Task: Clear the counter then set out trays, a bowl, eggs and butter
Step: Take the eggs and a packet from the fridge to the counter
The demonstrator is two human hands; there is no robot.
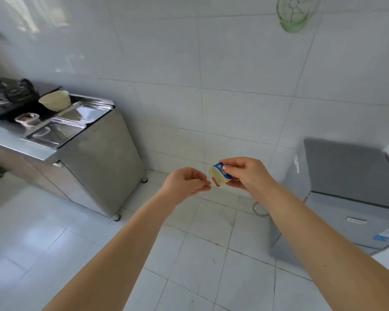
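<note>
Butter (220, 177) — right hand (245, 173) grip

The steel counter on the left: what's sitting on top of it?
On the counter sit two steel trays, a pale bowl, a small container and dark bags. The container's contents are too blurred to identify.

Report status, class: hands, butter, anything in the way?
Right hand grips butter packet. Left hand beside it, fingers curled, empty. Trays and bowl on counter. Nothing in the way.
</note>
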